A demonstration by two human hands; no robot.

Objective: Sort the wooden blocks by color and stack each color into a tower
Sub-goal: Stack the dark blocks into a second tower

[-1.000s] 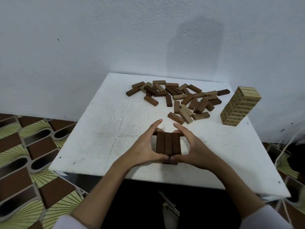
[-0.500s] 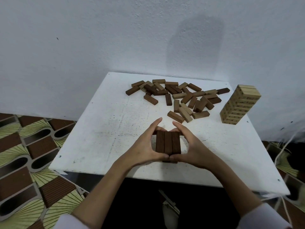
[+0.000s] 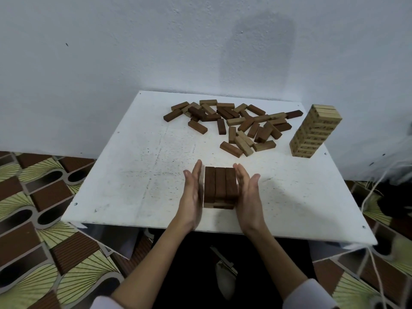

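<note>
A: Why do both palms stand flat beside the dark stack (image 3: 220, 188)?

B: To square it, I judge. The left hand (image 3: 192, 196) and right hand (image 3: 248, 192) flank it near the table's (image 3: 133, 175) front edge, fingers straight and apart, gripping nothing. Whether they touch the wood, I cannot tell.

A: And the loose blocks (image 3: 234, 123)?

B: Dark and pale ones lie mixed toward the back edge, within reach for sorting.

A: The pale tower (image 3: 315, 130)?

B: It stands by the right edge, well apart, likely so neither stack gets knocked.
</note>
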